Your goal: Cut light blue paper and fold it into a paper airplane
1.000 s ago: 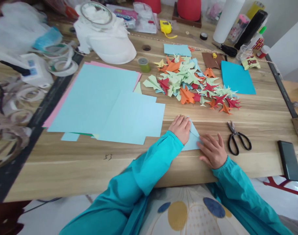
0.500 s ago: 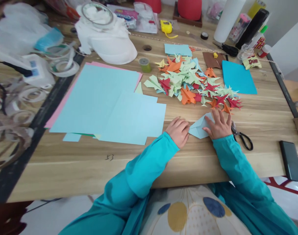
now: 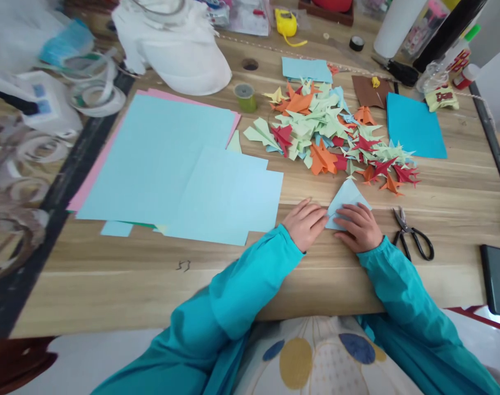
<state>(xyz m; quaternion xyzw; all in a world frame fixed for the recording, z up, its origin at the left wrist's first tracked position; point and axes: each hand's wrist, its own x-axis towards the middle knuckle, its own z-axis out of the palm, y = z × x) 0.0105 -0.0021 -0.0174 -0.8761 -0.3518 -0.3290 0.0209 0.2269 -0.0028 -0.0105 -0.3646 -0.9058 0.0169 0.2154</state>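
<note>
Neither hand grasps: the left hand (image 3: 305, 226), at 9 o'clock, and the right hand (image 3: 359, 229), at 6 o'clock, press released fingers on the pale-blue folded paper (image 3: 348, 196), apparently pinning its crease against the worktop (image 3: 233, 285), 6 o'clock of the folded-shape pile (image 3: 328, 131).

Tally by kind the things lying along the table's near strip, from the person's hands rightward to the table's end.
Folded light-blue paper, touched by the left hand and the right hand: 1
Black-handled scissors: 1
Black phone: 1
Total: 3
</note>
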